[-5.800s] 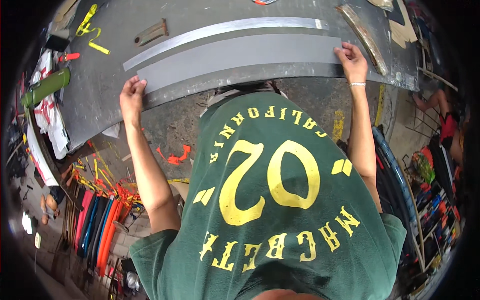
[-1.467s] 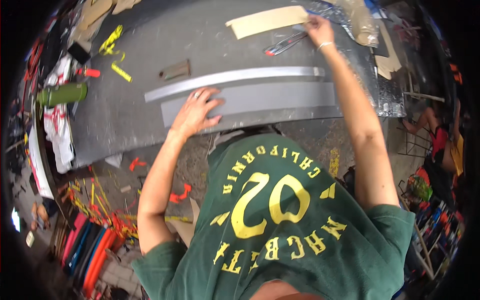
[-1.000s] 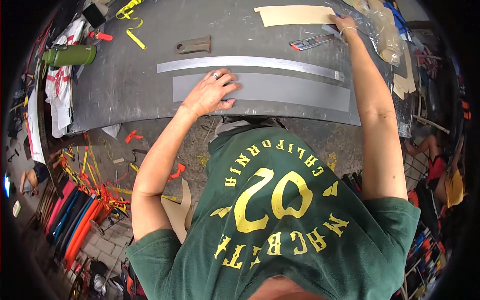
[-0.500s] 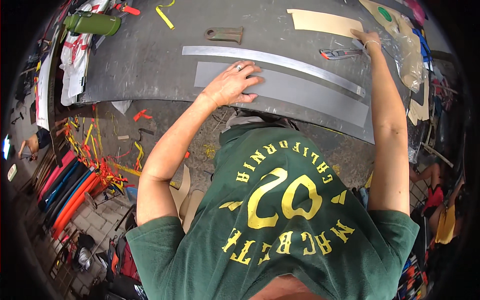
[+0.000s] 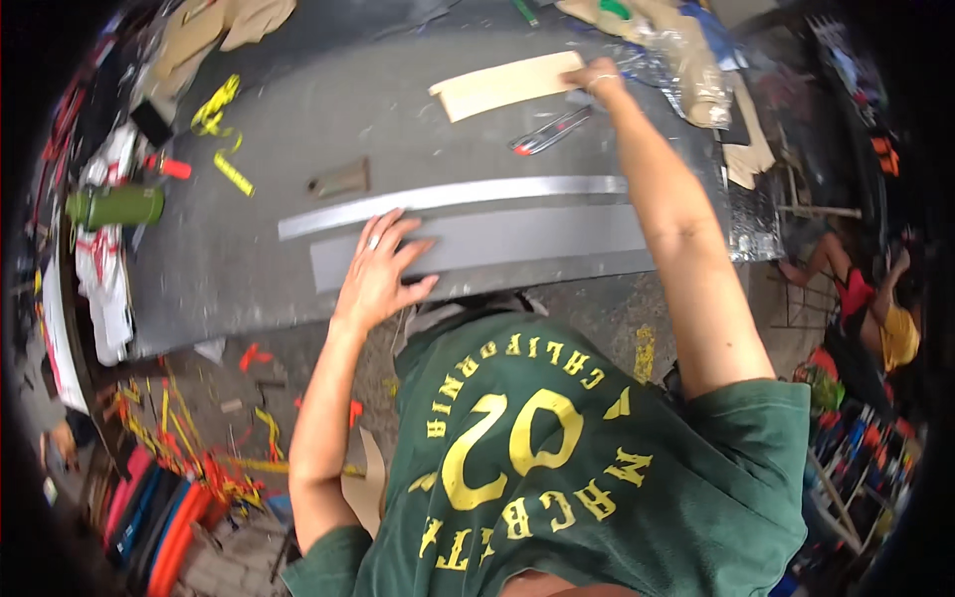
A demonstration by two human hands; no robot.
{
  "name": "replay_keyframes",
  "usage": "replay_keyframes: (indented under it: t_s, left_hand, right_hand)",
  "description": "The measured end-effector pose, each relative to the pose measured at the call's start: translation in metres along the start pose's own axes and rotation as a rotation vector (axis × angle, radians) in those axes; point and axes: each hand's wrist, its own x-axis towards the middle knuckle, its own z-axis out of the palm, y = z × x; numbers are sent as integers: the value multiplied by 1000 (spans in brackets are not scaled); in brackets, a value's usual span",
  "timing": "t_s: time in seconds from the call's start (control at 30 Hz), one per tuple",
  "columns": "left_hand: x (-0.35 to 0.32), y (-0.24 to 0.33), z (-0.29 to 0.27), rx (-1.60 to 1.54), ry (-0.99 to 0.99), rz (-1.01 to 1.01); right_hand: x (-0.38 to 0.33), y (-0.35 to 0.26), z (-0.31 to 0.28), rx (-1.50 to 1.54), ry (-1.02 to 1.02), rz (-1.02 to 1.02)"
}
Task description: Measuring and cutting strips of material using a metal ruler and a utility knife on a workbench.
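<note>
My left hand (image 5: 376, 267) lies with its fingers spread over the left part of a long grey strip (image 5: 527, 239), near the table's front edge. A ring shows on one finger. Just beyond that strip, a shiny metal ruler (image 5: 458, 194) runs alongside it, close to my fingertips. Farther off, my stretched-out right hand (image 5: 597, 76) has its fingers closed at the right end of a beige strip (image 5: 507, 86), which lies on the table. Between that strip and the ruler rests a utility knife (image 5: 550, 132). My right forearm covers the right end of the ruler.
The dark worktable (image 5: 249, 289) also bears a dull metal block (image 5: 340, 179), yellow straps (image 5: 234, 171) and a green bottle (image 5: 117, 206). Clear plastic wrapping (image 5: 693, 80) is at the far right. Rolls of coloured material (image 5: 169, 537) stand at the lower left; a person (image 5: 860, 308) sits at the right.
The whole view has turned and shifted, so the table's things appear farther left and tilted. My right hand stays at the beige strip's end, and my left hand stays by the grey strip.
</note>
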Motion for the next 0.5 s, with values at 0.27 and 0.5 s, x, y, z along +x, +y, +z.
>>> replay_keyframes:
  t_s: [0.27, 0.5]
  left_hand:
    - [20, 17, 12, -101, 155, -63]
    - [71, 67, -37, -500, 363, -410]
  right_hand:
    - [-29, 4, -24, 806, -30, 53]
    - [-140, -49, -54, 1061, -95, -294]
